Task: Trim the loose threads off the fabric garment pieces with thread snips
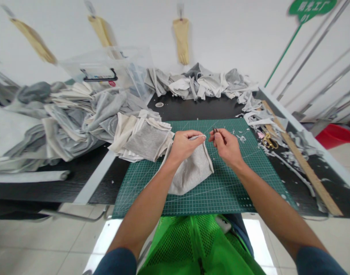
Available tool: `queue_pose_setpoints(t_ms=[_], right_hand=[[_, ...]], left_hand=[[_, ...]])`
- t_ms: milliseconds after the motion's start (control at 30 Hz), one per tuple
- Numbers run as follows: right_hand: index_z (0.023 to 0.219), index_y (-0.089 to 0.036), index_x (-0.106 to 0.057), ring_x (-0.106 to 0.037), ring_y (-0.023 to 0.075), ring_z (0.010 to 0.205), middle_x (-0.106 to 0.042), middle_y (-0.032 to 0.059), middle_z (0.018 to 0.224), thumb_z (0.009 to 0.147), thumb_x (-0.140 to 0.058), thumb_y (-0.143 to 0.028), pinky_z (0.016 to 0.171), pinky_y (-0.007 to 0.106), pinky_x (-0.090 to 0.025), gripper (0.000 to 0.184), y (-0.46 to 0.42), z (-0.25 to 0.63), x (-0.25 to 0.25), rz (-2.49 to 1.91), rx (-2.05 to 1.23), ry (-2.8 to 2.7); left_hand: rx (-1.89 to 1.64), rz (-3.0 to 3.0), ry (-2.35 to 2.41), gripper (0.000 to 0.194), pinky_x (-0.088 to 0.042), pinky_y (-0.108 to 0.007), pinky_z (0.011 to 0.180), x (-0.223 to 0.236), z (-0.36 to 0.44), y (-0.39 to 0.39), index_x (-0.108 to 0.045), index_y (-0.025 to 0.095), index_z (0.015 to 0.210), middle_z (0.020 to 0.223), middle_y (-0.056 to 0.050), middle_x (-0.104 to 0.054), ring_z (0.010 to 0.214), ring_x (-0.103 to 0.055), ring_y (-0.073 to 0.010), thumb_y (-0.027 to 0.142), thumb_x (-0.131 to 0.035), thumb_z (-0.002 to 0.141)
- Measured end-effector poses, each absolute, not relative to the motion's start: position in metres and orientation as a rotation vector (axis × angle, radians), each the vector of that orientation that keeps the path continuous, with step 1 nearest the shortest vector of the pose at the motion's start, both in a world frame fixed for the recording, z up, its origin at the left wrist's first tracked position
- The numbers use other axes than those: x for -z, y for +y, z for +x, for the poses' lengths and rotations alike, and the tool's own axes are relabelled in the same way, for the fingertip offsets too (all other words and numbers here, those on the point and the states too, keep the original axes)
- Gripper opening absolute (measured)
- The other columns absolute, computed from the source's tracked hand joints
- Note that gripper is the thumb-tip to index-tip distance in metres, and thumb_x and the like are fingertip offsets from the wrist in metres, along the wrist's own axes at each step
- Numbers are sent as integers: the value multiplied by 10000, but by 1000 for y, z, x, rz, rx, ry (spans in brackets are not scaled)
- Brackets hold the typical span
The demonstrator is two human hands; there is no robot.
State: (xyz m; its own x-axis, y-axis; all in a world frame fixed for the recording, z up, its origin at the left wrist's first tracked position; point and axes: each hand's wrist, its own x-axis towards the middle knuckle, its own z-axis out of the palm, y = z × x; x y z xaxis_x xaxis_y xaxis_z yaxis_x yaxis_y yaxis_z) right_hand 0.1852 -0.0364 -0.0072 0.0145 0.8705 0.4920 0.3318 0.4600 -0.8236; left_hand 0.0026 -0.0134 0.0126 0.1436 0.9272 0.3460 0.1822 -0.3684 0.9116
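My left hand (189, 143) is closed, pinching the top corner of a light grey fabric piece (190, 172) with seamed edges. The piece hangs down from the fingers onto the green cutting mat (229, 191). Just to the right, my right hand (225, 145) is closed around small thread snips (214, 130); only their dark tips show, pointing toward the pinched corner, and the rest is hidden in the palm. A small gap separates the two hands. Left of the fabric piece lies a stack of grey and cream fabric pieces (148, 139), overlapping the mat.
A large heap of grey fabric (77, 114) covers the left side, before a clear plastic box (106, 68). Scraps (206, 84) line the back edge. At right lie gold-handled scissors (269, 141) and a long wooden ruler (303, 160). A red bucket (337, 136) stands beyond.
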Motion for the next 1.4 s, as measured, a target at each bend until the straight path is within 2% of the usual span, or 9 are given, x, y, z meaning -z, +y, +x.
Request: queue_pose_setpoints(t_ms=[133, 233, 667, 1000, 1200, 1300, 1400], right_hand=[[1037, -212, -705, -674, 183, 789, -751, 44, 929, 955, -622, -405, 718, 326, -550, 225, -36, 186, 8, -1040, -595, -1630], [1031, -217, -717, -683, 191, 840, -752, 40, 975, 923, -653, -351, 777, 345, -554, 183, -36, 185, 10, -1018, -576, -1676], [1016, -220, -740, -654, 183, 774, -745, 29, 923, 903, -680, -363, 724, 338, -534, 192, -33, 190, 13, -1035, -609, -1728], [1008, -221, -741, -653, 179, 780, -745, 21, 911, 900, -676, -330, 732, 330, -529, 167, -34, 192, 10, -1028, -622, -1766], [943, -212, -729, -617, 163, 728, -710, 9, 833, 919, -660, -336, 677, 311, -487, 144, -34, 190, 10, -1020, -644, -1730], [928, -209, -692, -548, 145, 660, -650, -5, 764, 924, -654, -346, 619, 299, -432, 142, -32, 191, 10, -1050, -652, -1650], [991, -216, -653, -514, 138, 671, -644, -2, 818, 910, -691, -397, 631, 299, -416, 202, -30, 192, 9, -1043, -722, -1556]], left_hand=[[-1271, 1689, 1035, 151, -579, -307, 776, -14, 2, -13, -816, 188, 822, 842, -47, -805, 812, -733, -195, 328, -779, 777], [-1263, 1689, 1008, 139, -575, -300, 783, -14, 1, -12, -813, 183, 824, 852, -48, -807, 827, -738, -194, 308, -776, 775], [-1205, 1769, 1009, 119, -585, -323, 841, -15, -2, -13, -814, 189, 826, 863, -50, -810, 843, -749, -202, 285, -769, 773], [-1214, 1780, 1046, 122, -579, -306, 791, -13, -1, -13, -818, 192, 824, 845, -46, -807, 818, -743, -196, 293, -777, 770], [-1208, 1777, 1018, 157, -559, -290, 768, -11, -1, -12, -812, 185, 838, 844, -45, -800, 811, -727, -186, 331, -775, 793], [-1234, 1779, 1010, 182, -539, -280, 742, -9, -2, -9, -805, 184, 853, 836, -36, -789, 784, -702, -170, 357, -769, 809], [-1268, 1771, 985, 216, -522, -276, 722, -7, -3, -6, -797, 177, 874, 822, -32, -775, 753, -675, -156, 383, -769, 819]])
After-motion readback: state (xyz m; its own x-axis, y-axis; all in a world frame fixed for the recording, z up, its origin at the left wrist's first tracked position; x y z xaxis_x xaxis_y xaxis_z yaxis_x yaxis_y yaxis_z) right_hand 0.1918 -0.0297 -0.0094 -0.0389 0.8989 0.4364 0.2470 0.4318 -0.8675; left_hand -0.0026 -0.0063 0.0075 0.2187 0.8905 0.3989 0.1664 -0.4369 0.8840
